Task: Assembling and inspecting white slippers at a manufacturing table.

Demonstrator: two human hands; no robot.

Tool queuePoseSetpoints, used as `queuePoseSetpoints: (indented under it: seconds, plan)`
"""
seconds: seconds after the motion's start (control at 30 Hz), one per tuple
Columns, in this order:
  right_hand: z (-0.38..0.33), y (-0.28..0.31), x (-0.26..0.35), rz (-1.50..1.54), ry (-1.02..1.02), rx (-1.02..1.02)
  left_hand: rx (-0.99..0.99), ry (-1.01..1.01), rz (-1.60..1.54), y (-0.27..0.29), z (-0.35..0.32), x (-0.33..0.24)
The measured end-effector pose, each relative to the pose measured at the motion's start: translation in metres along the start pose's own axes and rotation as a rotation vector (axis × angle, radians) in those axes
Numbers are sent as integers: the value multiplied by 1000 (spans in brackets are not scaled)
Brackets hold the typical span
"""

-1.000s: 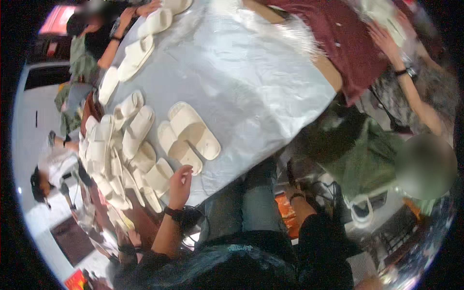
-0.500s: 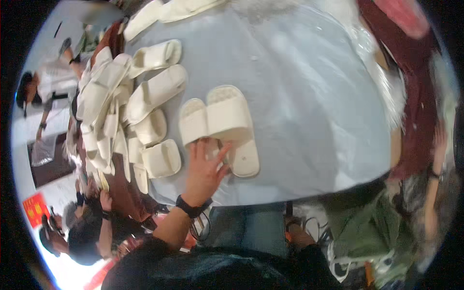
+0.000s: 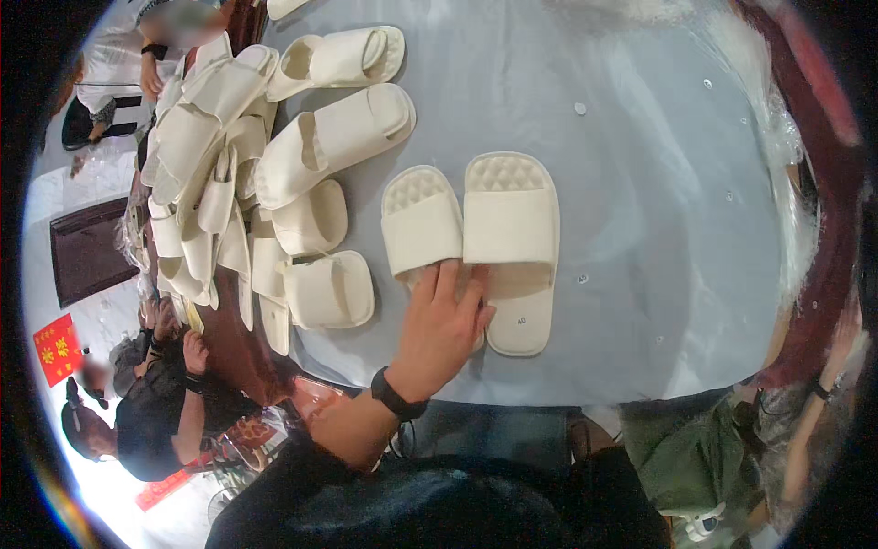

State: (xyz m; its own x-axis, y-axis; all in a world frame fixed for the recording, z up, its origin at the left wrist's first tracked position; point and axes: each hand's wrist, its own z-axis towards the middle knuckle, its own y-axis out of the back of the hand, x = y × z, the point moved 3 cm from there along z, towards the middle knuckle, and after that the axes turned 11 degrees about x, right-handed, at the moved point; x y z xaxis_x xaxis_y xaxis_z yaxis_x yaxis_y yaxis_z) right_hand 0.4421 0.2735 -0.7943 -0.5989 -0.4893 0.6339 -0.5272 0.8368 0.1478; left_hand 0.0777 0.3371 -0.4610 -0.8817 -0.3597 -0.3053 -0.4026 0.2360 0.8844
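Note:
Two cream slide slippers lie side by side on the grey-blue covered table, toes pointing away from me. My left hand (image 3: 439,325), with a dark band at its wrist, lies over the heel of the left slipper (image 3: 421,224). Its fingers reach to the rear edge of that slipper's strap and curl on it, hiding most of the heel. The thumb and forefinger are close to the inner edge of the right slipper (image 3: 512,229), whose heel shows a small dark mark. Below the table edge, only a small patch of my right arm (image 3: 599,428) shows; its fingers are hidden.
A heap of cream slippers (image 3: 197,137) covers the table's left side, with several looser ones beside it. Clear plastic sheeting (image 3: 777,183) lines the right edge. Small white stickers (image 3: 580,109) dot the cover. Another person (image 3: 146,403) works at the left.
The two slippers, touching and slightly overlapping before, now lie a little apart and more nearly parallel. My left hand stays at the left slipper. The whole view has shifted.

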Motion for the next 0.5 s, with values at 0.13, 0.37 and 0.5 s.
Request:
queuePoseSetpoints:
  seconds: [0.13, 0.37, 0.5]
  plan:
    - [6, 25, 0, 0, -45, -48, 19, -44, 39, -2, -6, -6]
    - [13, 58, 11, 32, -109, -194, 92, -32, -39, -11, -31, -10]
    - [13, 61, 10, 115, -241, -337, 30, -84, 33, -16, -30, -8]
